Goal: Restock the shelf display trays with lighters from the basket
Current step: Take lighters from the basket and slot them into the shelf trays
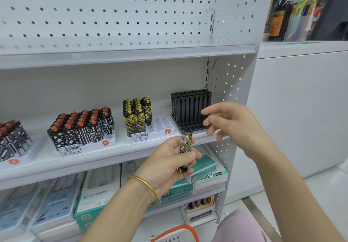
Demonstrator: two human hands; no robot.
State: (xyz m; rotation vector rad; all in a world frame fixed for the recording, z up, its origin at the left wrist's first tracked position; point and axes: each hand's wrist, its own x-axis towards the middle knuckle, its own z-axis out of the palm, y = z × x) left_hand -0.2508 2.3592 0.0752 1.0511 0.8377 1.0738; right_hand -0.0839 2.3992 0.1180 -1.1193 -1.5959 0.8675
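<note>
While the left hand wraps fingers and thumb round a small bundle of yellow-and-black lighters just in front of the shelf's front edge, the right hand hovers above it, fingers loose and spread, holding nothing. To do this step well, that free hand should pinch one lighter by its top. It should then seat it upright in an empty slot of the white tray near the shelf's right end, beside the matching row.
</note>
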